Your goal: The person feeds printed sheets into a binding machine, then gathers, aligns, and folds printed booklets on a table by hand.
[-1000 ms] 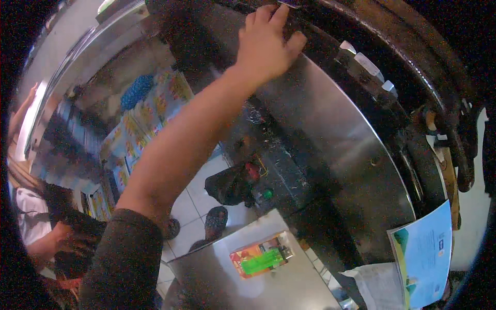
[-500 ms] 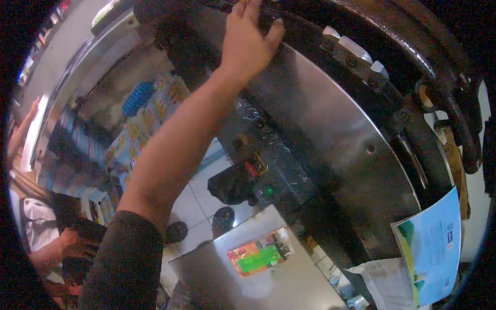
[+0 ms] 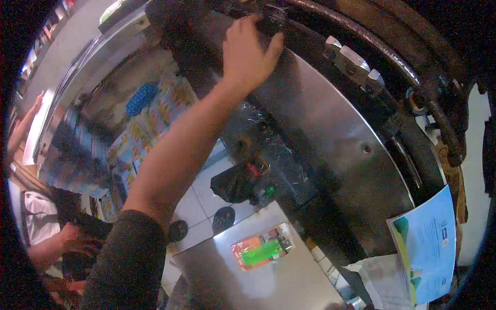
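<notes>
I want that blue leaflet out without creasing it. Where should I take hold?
Probably pinch the blue leaflet at its free upper right corner, coming from the right. It leans flat against the steel panel, and its lower left edge meets crumpled white paper.

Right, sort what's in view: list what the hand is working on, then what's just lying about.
In hand:
left hand, fingers on a small dark fitting
dark curved rim of the machine
steel panel

Lying about:
blue and white leaflet
green and orange packet
crumpled white paper
</notes>
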### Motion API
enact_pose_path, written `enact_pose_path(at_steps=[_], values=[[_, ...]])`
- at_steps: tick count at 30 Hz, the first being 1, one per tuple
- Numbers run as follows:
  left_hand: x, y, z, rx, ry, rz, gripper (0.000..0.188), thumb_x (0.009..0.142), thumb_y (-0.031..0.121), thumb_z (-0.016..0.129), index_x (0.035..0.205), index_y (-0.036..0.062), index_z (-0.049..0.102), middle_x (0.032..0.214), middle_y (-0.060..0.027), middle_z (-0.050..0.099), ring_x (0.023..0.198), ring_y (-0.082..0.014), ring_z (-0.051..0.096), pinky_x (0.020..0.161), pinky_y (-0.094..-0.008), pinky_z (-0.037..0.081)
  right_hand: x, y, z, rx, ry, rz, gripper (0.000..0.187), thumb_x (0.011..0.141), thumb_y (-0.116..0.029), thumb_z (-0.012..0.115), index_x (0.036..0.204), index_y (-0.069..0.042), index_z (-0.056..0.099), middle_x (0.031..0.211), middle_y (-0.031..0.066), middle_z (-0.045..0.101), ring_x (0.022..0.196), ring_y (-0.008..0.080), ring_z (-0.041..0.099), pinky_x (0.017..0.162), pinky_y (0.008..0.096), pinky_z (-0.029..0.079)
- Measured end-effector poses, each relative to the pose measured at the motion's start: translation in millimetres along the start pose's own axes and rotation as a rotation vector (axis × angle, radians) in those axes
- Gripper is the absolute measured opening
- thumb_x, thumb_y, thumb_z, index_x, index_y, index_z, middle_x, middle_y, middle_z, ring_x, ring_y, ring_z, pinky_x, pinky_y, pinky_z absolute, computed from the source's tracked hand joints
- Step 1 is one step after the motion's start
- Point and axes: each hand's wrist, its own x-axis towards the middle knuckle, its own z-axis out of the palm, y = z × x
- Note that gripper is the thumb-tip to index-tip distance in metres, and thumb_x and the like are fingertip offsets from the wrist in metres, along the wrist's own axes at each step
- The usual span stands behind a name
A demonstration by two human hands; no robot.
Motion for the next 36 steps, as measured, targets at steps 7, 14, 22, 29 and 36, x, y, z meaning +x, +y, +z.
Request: enact_pose_path(at_steps=[7,14,22,29,36], values=[[-74.9,-33.7,-59.8,-0.037,-0.16,-0.037,0.047,0.084,0.031,0.066,0.119,0.0018,0.054,0.12,-0.0229,0.051,0.115,-0.0396,0.046,0.1,-0.0461,0.037,-4.0,-33.7,8.1,0.298,0.023,0.23,0.038,0.084,-0.024,0.064,0.111,0.001,0.056,0.102,0.0207,0.06,0.098,0.0392,0.053,0.09,0.0546,0.041],[-221.4,11.0,-221.3,-0.282,-0.624,-0.468,0.029,0.085,0.015,0.065,0.11,0.0013,0.058,0.111,-0.0158,0.061,0.111,-0.0288,0.055,0.097,-0.0389,0.042,10.6,-5.6,-0.1,-0.266,0.11,-0.276,0.049,0.071,-0.02,0.069,0.116,-0.003,0.055,0.127,0.0225,0.05,0.118,0.0409,0.044,0.1,0.0551,0.033],[-245.4,99.7,-283.2,-0.108,-0.888,-0.732,0.041,0.096,0.033,0.047,0.112,-0.0016,0.061,0.107,-0.0223,0.065,0.101,-0.035,0.062,0.088,-0.0408,0.046,11.8,-1.7,15.8,-0.269,0.065,-0.258,0.041,0.079,-0.025,0.067,0.114,-0.007,0.057,0.133,0.0173,0.049,0.124,0.0392,0.042,0.104,0.0536,0.03],[-251.4,97.2,-278.1,-0.024,-0.724,-0.668,0.037,0.094,0.036,0.046,0.093,0.0045,0.066,0.089,-0.0226,0.065,0.084,-0.0428,0.062,0.075,-0.0486,0.049,1.1,-2.3,9.2,-0.252,0.218,-0.4,0.037,0.079,-0.02,0.064,0.11,0.0,0.058,0.124,0.0231,0.053,0.117,0.0417,0.046,0.102,0.0545,0.032],[-261.2,94.5,-287.4,-0.004,-0.651,-0.604,0.031,0.091,0.029,0.051,0.1,0.0047,0.067,0.098,-0.0183,0.066,0.094,-0.0368,0.061,0.084,-0.0452,0.048,1.2,0.4,10.6,-0.332,0.199,-0.376,0.04,0.084,-0.024,0.06,0.112,0.003,0.057,0.125,0.0243,0.051,0.117,0.0432,0.045,0.1,0.055,0.034]])
